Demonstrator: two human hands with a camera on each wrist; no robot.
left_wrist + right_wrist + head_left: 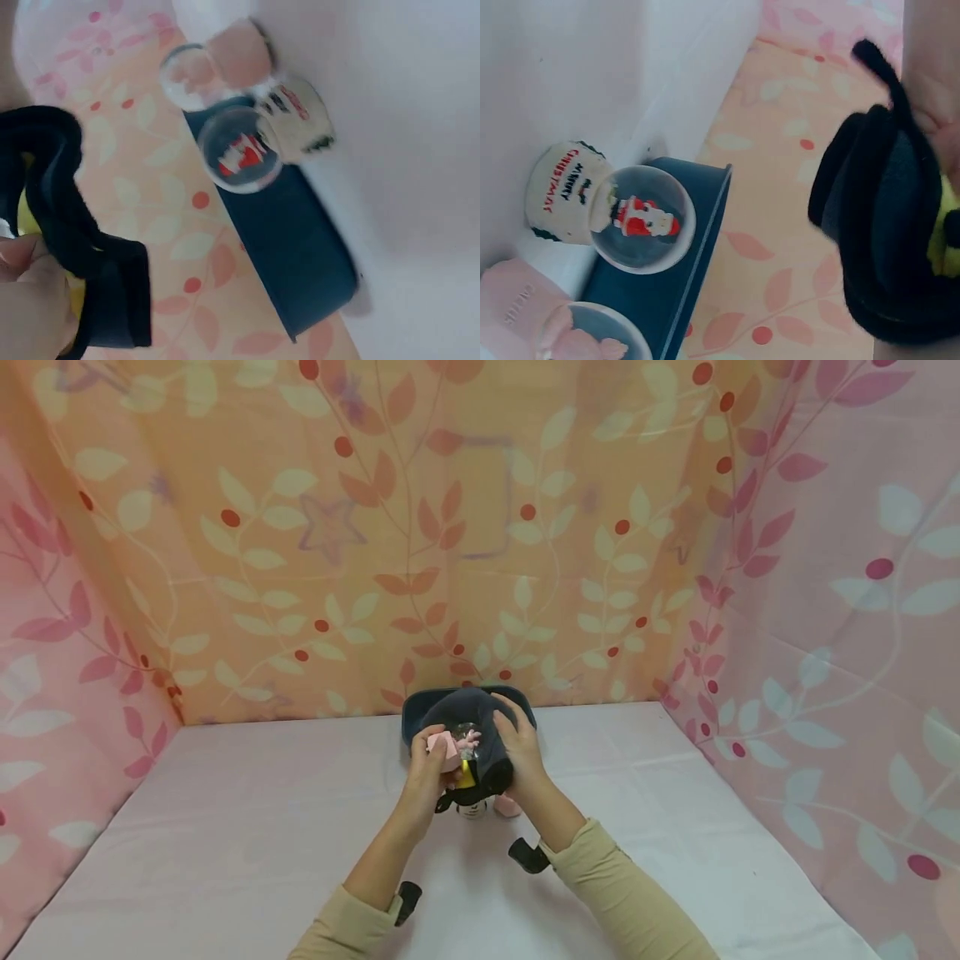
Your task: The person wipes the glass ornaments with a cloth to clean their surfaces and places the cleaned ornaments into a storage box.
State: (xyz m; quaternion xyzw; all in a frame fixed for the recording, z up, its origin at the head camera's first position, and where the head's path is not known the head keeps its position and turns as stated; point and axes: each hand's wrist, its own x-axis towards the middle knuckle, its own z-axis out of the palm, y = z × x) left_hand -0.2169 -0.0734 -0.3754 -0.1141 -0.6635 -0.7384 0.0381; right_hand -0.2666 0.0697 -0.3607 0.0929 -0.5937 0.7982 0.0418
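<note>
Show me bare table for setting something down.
White cloth lies bare between left sleeve and left pink curtain, and between right sleeve and right pink curtain. Crowded: the middle, with the held dark cloth item, two snow globes and blue tray.

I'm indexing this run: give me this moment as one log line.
left hand: holds pink-based globe | right hand: holds dark cloth item | nearby: Merry Christmas globe, second pink globe, dark blue container
</note>
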